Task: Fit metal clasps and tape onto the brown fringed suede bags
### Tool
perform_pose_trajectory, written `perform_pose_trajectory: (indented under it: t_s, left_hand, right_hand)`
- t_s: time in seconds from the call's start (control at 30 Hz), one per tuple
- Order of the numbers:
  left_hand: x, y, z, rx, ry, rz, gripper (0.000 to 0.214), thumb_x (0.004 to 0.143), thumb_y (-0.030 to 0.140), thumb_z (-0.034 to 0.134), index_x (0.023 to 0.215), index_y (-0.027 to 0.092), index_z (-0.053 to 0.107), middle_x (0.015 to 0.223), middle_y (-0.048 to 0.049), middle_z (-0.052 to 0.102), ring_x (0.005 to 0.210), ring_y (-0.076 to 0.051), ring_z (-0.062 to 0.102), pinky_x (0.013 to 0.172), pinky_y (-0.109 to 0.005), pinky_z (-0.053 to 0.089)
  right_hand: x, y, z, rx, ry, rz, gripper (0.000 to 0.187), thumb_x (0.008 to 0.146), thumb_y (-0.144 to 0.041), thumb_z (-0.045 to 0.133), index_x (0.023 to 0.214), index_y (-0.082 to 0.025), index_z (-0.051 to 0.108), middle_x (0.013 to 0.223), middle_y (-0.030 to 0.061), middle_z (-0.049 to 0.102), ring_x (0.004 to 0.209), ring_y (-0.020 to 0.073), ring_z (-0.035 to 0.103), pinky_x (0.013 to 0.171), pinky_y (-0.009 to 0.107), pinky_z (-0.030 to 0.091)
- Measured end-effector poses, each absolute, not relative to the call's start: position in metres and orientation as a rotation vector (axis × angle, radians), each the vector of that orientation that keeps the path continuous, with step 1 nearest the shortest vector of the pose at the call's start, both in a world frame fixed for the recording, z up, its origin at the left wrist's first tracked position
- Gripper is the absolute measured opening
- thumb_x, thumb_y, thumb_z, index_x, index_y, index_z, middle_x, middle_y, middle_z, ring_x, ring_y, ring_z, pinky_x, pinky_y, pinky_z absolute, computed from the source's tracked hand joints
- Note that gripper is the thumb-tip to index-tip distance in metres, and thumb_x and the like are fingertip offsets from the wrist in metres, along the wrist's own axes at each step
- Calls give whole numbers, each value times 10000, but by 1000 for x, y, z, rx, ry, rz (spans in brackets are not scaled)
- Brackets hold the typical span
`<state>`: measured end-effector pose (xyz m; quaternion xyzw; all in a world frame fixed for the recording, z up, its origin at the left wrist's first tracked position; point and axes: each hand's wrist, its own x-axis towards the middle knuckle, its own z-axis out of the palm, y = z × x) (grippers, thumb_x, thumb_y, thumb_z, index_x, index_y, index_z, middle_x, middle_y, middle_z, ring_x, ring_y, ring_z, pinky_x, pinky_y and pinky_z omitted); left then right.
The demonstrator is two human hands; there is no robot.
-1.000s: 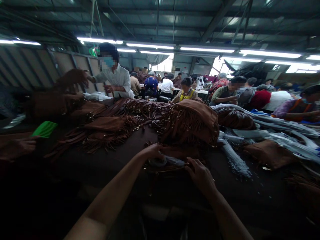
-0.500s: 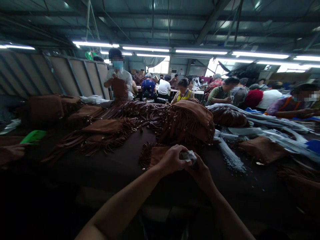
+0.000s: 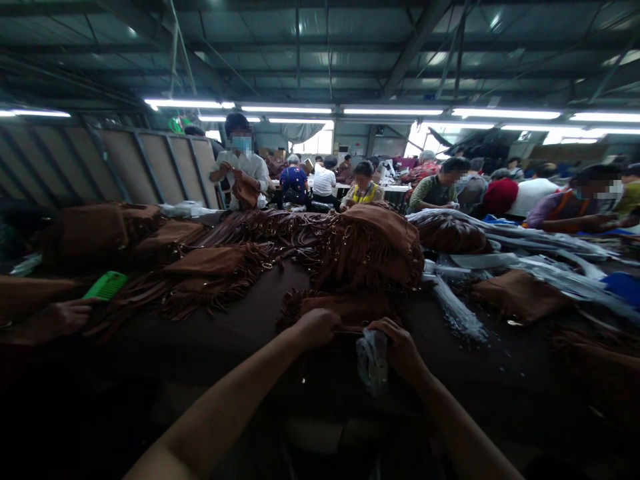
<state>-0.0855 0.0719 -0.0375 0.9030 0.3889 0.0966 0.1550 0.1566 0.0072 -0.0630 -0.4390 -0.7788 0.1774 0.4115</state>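
Observation:
My right hand [image 3: 393, 345] grips a crumpled clear plastic bag [image 3: 373, 360], which hangs below it over the table edge. My left hand [image 3: 315, 329] is closed on the near edge of a brown suede fringed bag [image 3: 345, 309] lying flat on the dark table. The two hands are a short way apart. Another fringed suede bag [image 3: 373, 247] sits in a tall heap just beyond them.
Several more fringed bags [image 3: 210, 261] and tangled straps cover the dark table [image 3: 240, 353]. Silvery fringe bundles [image 3: 455, 310] lie to the right. At left, a co-worker's hand [image 3: 70, 317] is near a green comb [image 3: 107, 285]. Other workers sit beyond.
My hands have moved apart. The plastic bag, earlier a small bundle between them, now hangs open from my right hand, and my left hand has moved onto the suede bag's edge.

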Motion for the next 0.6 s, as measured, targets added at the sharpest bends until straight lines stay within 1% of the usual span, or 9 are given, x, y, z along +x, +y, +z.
perform_pose_trajectory:
  t_s: [0.07, 0.17, 0.23, 0.3, 0.37, 0.4, 0.47, 0.53, 0.6]
  left_hand:
    - [-78, 79, -28, 2529, 1273, 385, 307, 744, 196, 564, 1014, 228, 705, 1023, -42, 706, 1000, -210, 623, 896, -284, 442]
    - [-63, 85, -20, 2301, 1586, 568, 305, 810, 282, 517, 1060, 246, 687, 1031, -49, 708, 987, -211, 638, 870, -306, 454]
    - [-56, 83, -19, 2220, 1672, 610, 297, 824, 325, 512, 1053, 254, 688, 1020, -53, 712, 981, -220, 644, 864, -321, 457]
    - [-53, 80, -21, 2207, 1673, 602, 294, 820, 332, 520, 1049, 260, 687, 1020, -50, 713, 989, -219, 644, 872, -318, 454]
    - [-55, 76, -23, 2216, 1645, 583, 298, 811, 317, 526, 1053, 254, 688, 1030, -51, 711, 1007, -212, 639, 890, -304, 446]
    - [-58, 74, -25, 2221, 1626, 572, 302, 807, 309, 527, 1053, 247, 690, 1034, -53, 711, 1014, -209, 635, 899, -298, 440]
    - [-62, 71, -27, 2229, 1586, 570, 309, 802, 300, 526, 1053, 235, 694, 1035, -58, 711, 1017, -205, 632, 909, -289, 432]
    - [-65, 70, -29, 2240, 1554, 588, 311, 796, 296, 528, 1048, 229, 696, 1019, -58, 715, 1003, -205, 635, 904, -289, 432]
    - [-66, 69, -30, 2262, 1537, 615, 306, 784, 295, 540, 1038, 229, 699, 997, -52, 720, 986, -208, 640, 892, -294, 436]
  right_hand:
    - [153, 9, -60, -1111, -2031, 367, 263, 868, -176, 464, 1052, -232, 644, 1011, 53, 633, 910, 162, 607, 776, 256, 463]
    - [139, 12, -59, -1260, -2090, 134, 315, 891, -183, 452, 1147, -265, 618, 1080, 55, 625, 937, 170, 609, 775, 261, 467]
    - [126, 16, -62, -1430, -2125, -31, 335, 884, -172, 460, 1171, -259, 609, 1111, 75, 623, 945, 189, 615, 755, 268, 476]
    - [116, 21, -66, -1555, -2195, -90, 374, 869, -146, 459, 1208, -236, 591, 1121, 101, 629, 925, 200, 631, 741, 277, 490]
    - [113, 25, -69, -1551, -2252, 3, 416, 878, -143, 431, 1273, -212, 542, 1155, 114, 628, 957, 207, 637, 799, 303, 501]
    - [114, 25, -69, -1507, -2248, 86, 425, 894, -160, 409, 1304, -206, 509, 1195, 112, 617, 1014, 210, 625, 860, 323, 493]
    - [119, 20, -68, -1404, -2197, 259, 422, 924, -225, 378, 1339, -205, 458, 1289, 99, 569, 1160, 208, 557, 982, 357, 442]
    - [121, 10, -66, -1368, -2156, 368, 429, 904, -299, 438, 1323, -207, 462, 1336, 92, 529, 1220, 212, 507, 1022, 367, 411]
    - [118, 0, -63, -1407, -2166, 381, 483, 825, -322, 555, 1290, -207, 494, 1314, 98, 532, 1187, 234, 519, 989, 370, 426]
